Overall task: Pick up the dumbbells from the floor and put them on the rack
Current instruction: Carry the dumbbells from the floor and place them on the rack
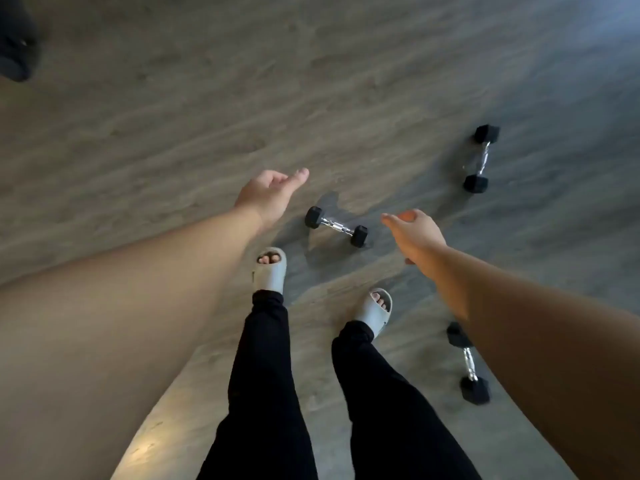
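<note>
Head view is showing both hands reaching down empty, left hand (266, 194) and right hand (414, 233) each with an open grip. Nearest dumbbell (336, 226) is lying on the floor (173, 116) between them; closing around its chrome handle would suit best.

Home gym (dumbbells (336, 226) on floor (173, 116)).

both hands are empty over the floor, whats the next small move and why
Probably lower the right hand onto the chrome handle of the nearest dumbbell. It lies on the floor just ahead of the feet, between both open hands, and the right one hovers nearest it. The left hand is empty too, and no rack is in view.
</note>
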A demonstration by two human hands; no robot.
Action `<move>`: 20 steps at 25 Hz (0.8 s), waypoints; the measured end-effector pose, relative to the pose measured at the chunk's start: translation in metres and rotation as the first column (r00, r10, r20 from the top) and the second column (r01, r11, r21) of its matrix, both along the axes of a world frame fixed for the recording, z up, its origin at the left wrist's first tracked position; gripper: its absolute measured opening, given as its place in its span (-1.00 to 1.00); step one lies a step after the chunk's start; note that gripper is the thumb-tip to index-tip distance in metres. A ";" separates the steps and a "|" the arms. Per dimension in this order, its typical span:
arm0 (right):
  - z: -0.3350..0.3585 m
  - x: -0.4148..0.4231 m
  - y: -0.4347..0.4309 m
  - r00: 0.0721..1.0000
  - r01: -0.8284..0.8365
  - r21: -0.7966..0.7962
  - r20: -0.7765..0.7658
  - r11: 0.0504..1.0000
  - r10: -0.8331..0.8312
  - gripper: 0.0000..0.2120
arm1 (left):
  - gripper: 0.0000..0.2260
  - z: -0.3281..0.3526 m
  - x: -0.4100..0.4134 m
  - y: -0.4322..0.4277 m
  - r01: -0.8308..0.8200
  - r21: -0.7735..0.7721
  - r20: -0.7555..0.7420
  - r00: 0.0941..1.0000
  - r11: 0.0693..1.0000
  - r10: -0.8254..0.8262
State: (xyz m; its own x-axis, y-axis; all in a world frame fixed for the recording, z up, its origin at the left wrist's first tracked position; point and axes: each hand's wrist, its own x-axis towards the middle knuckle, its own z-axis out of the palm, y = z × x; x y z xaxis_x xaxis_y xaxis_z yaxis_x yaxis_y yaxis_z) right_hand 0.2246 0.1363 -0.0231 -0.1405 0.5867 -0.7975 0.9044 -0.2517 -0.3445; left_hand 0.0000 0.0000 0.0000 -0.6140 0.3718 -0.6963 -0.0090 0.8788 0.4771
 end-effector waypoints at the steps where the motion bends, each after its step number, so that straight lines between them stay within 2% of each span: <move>1: -0.033 -0.005 0.000 1.000 0.014 -0.007 0.012 1.000 -0.014 -0.60 | -0.34 -0.032 -0.006 0.005 0.008 -0.021 0.042 0.999 1.000 -0.007; 4: -0.163 -0.018 0.003 0.991 0.137 0.006 0.005 0.991 -0.137 -0.60 | -0.34 -0.155 -0.024 0.016 -0.010 -0.064 0.127 0.992 0.998 0.018; 8: -0.328 -0.031 0.000 0.963 0.268 0.006 0.038 0.963 -0.268 -0.56 | -0.39 -0.321 -0.044 0.030 0.010 -0.107 0.120 0.993 0.994 0.003; 11: -0.418 -0.030 -0.007 0.956 0.279 0.058 0.073 0.958 -0.283 -0.42 | -0.36 -0.421 -0.032 0.037 0.054 -0.115 0.078 0.996 0.992 -0.045; 14: -0.473 -0.025 -0.013 0.927 0.361 0.036 0.100 0.932 -0.362 -0.30 | -0.25 -0.486 -0.016 0.034 0.114 -0.122 0.111 0.989 0.986 -0.101; 17: -0.493 -0.021 -0.022 0.887 0.457 0.001 0.075 0.889 -0.456 -0.46 | -0.39 -0.510 -0.009 0.029 0.140 -0.080 0.096 0.987 0.987 -0.132; 20: -0.473 -0.027 -0.028 0.861 0.503 0.051 0.058 0.863 -0.506 -0.58 | -0.51 -0.490 -0.018 0.029 0.130 -0.050 0.051 0.990 0.990 -0.128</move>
State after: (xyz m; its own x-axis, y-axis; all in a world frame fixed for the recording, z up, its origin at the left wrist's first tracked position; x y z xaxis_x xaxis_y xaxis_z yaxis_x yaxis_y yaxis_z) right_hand 0.1980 0.1087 -0.4965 0.2349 0.5886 -0.7736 0.6779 -0.6695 -0.3036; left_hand -0.0184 0.0290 -0.4900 -0.5290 0.4072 -0.7445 0.0847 0.8983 0.4311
